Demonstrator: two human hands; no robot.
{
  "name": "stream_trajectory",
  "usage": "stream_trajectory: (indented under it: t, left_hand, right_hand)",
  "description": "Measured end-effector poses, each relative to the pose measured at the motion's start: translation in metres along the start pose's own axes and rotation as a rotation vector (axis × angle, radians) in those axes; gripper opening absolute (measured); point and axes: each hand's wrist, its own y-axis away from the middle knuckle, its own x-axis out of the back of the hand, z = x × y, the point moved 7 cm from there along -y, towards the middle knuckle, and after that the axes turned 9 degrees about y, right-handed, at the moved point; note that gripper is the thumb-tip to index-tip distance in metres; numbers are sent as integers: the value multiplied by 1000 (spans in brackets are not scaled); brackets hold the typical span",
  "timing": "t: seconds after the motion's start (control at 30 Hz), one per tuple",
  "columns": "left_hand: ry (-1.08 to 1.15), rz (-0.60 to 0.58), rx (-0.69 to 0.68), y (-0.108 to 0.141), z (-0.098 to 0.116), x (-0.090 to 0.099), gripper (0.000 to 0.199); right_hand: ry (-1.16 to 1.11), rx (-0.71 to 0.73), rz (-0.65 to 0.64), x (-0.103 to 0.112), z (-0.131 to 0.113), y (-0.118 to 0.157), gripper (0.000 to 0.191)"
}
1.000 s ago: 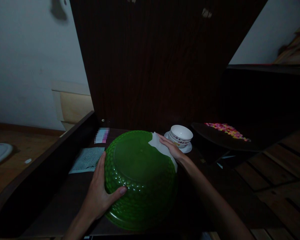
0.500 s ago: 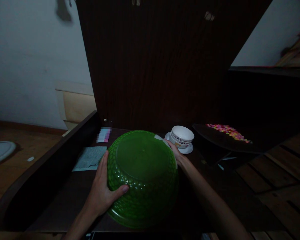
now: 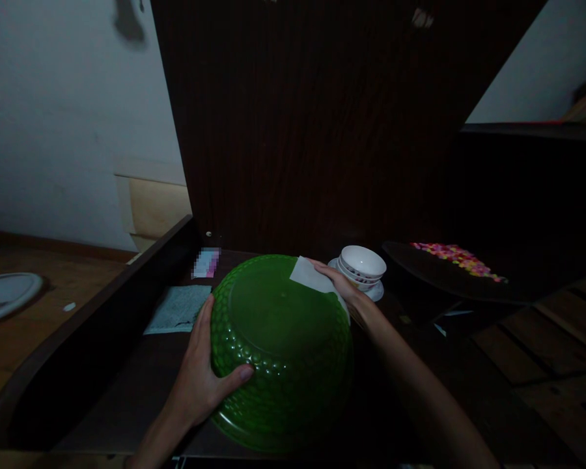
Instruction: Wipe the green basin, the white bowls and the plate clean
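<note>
A green plastic basin (image 3: 278,326) with a bumpy side is tipped so its round underside faces up toward me. My left hand (image 3: 202,361) grips its left side, thumb across the near wall and fingers along the far left. At the upper right edge of the basin, my right hand (image 3: 339,283) presses a white tissue (image 3: 312,275) against the underside; part of the tissue hangs down the right side. Just behind that hand, a stack of white bowls (image 3: 364,262) stands on a white saucer (image 3: 377,292).
A folded grey-green cloth (image 3: 178,309) and a small pink-and-white packet (image 3: 206,263) lie on the dark tabletop (image 3: 127,391) to the left. A raised dark side board (image 3: 102,312) borders it. Colourful decoration (image 3: 461,259) shows at right. A white round lid-like object (image 3: 10,293) is on the floor.
My right hand has moved up and inward on the basin's underside, bringing more of the tissue into sight. My left hand keeps its hold. The view has shifted slightly.
</note>
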Motion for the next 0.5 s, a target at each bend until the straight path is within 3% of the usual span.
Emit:
stream_trajectory:
  t: [0.13,0.23,0.5]
  left_hand:
    - [28,9,-2,1,1,0,111]
    - [57,8,-6,1,2,-1,111]
    - [49,8,-1,0,2,-2,110]
  right_hand:
    - [-150,-233,16,2,27,-4,38]
    - [-160,-302,21,5,40,-5,39]
    - [-149,-356,-23,-1,27,-4,38]
